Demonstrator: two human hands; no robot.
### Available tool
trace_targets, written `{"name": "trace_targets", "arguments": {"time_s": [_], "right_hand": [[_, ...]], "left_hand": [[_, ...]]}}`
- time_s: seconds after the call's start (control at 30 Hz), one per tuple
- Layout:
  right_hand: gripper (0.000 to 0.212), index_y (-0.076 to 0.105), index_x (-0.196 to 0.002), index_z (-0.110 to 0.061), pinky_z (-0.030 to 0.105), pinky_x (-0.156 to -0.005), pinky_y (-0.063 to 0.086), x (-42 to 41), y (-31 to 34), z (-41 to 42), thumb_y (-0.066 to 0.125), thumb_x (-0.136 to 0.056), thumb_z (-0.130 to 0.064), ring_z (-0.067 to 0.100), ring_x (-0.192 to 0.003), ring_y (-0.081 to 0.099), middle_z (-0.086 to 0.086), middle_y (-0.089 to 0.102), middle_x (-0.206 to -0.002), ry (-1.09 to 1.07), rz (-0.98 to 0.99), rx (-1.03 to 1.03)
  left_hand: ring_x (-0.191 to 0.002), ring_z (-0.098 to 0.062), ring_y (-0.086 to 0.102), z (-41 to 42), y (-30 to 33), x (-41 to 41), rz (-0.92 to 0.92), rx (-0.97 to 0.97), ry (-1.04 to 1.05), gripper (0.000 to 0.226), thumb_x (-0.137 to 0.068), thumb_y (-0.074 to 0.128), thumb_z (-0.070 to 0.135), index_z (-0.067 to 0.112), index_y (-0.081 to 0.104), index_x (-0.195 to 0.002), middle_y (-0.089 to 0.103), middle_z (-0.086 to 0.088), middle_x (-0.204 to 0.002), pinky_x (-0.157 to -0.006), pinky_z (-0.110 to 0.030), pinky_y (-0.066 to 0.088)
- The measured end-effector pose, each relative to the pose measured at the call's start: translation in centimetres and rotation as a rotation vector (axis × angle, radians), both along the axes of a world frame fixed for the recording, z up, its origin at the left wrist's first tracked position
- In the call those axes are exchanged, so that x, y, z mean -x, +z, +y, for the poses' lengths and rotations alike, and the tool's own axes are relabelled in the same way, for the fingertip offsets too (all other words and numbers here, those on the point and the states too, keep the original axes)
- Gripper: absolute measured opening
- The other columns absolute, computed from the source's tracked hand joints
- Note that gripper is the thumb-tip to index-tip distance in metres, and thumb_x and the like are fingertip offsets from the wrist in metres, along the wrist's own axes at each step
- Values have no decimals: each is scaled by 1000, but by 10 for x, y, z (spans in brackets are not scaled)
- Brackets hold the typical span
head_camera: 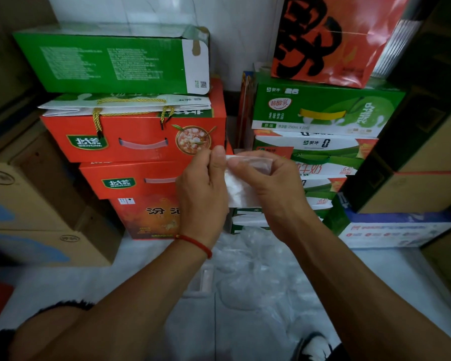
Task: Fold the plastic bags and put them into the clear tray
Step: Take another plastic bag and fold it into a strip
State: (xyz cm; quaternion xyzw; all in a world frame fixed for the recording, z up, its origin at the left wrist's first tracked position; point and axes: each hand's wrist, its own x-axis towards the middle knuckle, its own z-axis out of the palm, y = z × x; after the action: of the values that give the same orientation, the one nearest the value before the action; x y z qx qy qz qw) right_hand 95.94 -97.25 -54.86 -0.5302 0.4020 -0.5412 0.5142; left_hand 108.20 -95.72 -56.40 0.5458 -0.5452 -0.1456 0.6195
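Observation:
A small, folded white plastic bag [241, 190] is held up in front of me at chest height. My left hand [202, 194] pinches its left edge between thumb and fingers. My right hand [268, 183] grips its top right part with curled fingers. Below my hands, on the pale floor, lies a heap of clear crumpled plastic bags [255, 277]. A clear tray [205, 281] shows faintly at the heap's left edge, partly hidden under my left forearm.
Stacked red gift boxes [133, 136] stand close ahead on the left, green and white milk cartons [320, 113] on the right. Brown cardboard boxes [37, 212] flank the far left; dark boxes [422, 162] line the right. A shoe [317, 347] shows at the bottom.

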Motion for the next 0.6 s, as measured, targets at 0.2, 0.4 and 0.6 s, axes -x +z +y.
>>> {"name": "trace_targets", "arguments": {"time_s": [0.2,0.4,0.6], "right_hand": [[9,76,-97,-3,29,-67,60,13,3,-2,77,-90,-8,19,-78,75,10,79,-88,-65,-14,-38],[14,77,-104,-10,38,-78,64,26,0,-3,70,-96,-19,19,-84,74,9,78,-97,0,3,-88],[9,76,-100,-10,33,-73,62,32,-4,-3,69,-97,-14,15,-78,71,5,76,-87,-33,8,-74]], "left_hand": [[-75,-32,70,6,2,0,207,-165,-247,32,-105,53,37,8,64,-99,71,-16,-84,-63,-48,59],[-77,-21,65,2,-2,-7,273,-190,-248,22,-103,57,27,7,63,-95,72,-14,-87,-74,-56,55],[-76,-25,64,-1,-4,-5,281,-187,-272,25,-98,60,31,6,65,-94,72,-18,-86,-72,-56,55]]}}
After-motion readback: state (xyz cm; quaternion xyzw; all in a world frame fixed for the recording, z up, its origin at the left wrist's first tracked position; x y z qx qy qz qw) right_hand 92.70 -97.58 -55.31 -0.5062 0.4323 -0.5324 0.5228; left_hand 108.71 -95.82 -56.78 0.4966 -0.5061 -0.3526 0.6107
